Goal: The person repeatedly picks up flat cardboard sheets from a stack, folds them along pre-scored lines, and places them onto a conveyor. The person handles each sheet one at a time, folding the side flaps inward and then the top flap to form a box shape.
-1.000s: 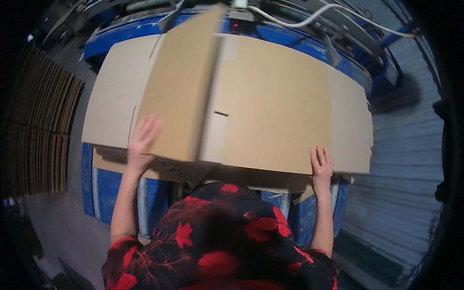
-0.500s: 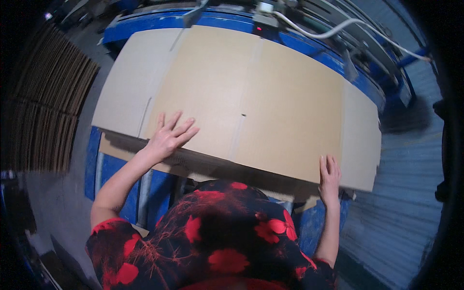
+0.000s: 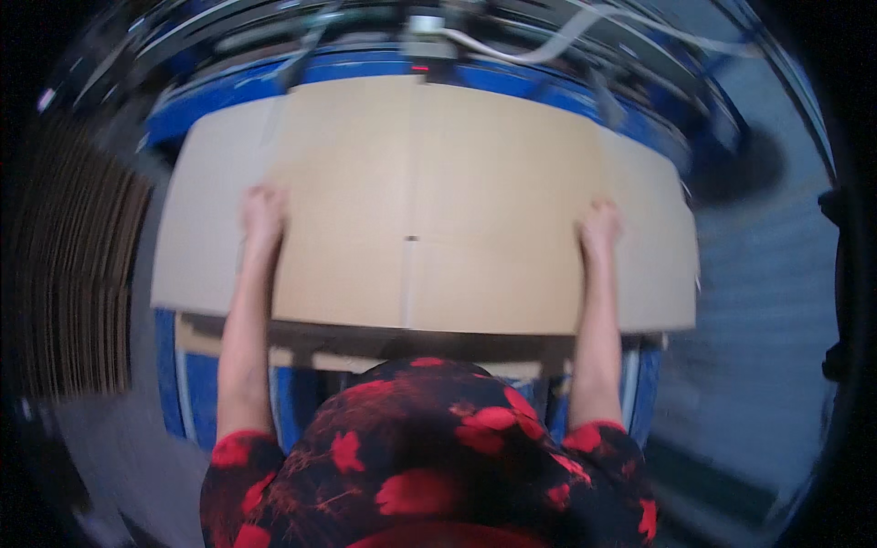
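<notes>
Head view: a large flat brown cardboard sheet (image 3: pixel 429 201) lies across the blue machine worktop (image 3: pixel 548 87). The left hand (image 3: pixel 262 215) and right hand (image 3: pixel 600 226), fingers curled, press on its left and right parts, well apart.

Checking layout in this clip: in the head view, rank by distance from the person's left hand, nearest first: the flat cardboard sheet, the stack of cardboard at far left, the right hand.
1. Flat cardboard sheet: directly under the left hand, touching.
2. Stack of cardboard: off to the left, apart from the hand.
3. Right hand: across the sheet, on its right part.
</notes>
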`<act>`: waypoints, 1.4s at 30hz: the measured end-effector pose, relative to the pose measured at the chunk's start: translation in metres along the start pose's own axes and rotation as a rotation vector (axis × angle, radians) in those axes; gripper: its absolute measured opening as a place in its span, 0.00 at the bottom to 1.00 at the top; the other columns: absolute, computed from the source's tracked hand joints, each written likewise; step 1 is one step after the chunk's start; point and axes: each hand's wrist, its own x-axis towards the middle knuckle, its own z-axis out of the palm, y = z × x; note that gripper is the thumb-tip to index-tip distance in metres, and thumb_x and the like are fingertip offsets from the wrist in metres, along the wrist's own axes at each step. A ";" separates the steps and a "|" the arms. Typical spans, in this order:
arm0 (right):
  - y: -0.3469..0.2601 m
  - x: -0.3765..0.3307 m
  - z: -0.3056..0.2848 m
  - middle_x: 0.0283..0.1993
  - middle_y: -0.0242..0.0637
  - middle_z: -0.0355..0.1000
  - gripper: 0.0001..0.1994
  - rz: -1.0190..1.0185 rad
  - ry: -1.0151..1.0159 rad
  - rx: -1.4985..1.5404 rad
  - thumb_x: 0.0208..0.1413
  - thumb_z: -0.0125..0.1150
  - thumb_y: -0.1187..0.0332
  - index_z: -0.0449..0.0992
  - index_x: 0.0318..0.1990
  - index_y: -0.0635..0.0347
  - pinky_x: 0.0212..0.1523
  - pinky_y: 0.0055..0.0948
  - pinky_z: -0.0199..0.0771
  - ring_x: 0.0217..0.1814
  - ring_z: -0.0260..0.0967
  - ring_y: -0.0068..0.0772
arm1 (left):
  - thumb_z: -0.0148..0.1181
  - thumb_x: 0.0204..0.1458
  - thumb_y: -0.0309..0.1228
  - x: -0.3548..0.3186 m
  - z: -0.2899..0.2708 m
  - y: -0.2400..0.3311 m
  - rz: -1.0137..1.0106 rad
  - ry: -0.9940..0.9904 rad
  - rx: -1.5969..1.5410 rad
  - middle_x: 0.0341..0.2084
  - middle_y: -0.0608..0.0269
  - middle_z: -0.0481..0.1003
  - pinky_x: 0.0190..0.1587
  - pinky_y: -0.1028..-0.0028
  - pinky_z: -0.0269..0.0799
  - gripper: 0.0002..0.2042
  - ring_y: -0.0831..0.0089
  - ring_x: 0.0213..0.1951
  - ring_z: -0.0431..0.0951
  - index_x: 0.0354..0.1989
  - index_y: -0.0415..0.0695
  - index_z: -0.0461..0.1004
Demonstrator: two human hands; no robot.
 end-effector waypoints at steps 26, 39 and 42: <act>-0.078 -0.044 0.020 0.63 0.43 0.58 0.21 -0.540 -0.002 -0.268 0.58 0.46 0.62 0.65 0.58 0.55 0.59 0.49 0.53 0.65 0.53 0.44 | 0.51 0.54 0.34 -0.017 -0.017 0.002 0.337 0.054 0.042 0.36 0.52 0.68 0.44 0.64 0.67 0.14 0.56 0.41 0.69 0.46 0.41 0.73; -0.083 -0.116 -0.028 0.61 0.43 0.60 0.20 -0.800 -0.169 0.122 0.54 0.54 0.64 0.68 0.55 0.58 0.62 0.48 0.47 0.66 0.51 0.46 | 0.51 0.55 0.34 -0.057 -0.032 0.020 0.531 0.132 0.428 0.47 0.52 0.66 0.48 0.57 0.64 0.16 0.54 0.49 0.66 0.52 0.45 0.68; -0.036 -0.153 -0.065 0.64 0.42 0.57 0.24 -0.734 -0.228 0.040 0.53 0.55 0.62 0.66 0.58 0.57 0.64 0.49 0.42 0.68 0.48 0.47 | 0.53 0.53 0.45 -0.118 -0.054 0.023 0.731 -0.061 0.508 0.59 0.53 0.60 0.55 0.49 0.54 0.25 0.54 0.59 0.59 0.58 0.50 0.64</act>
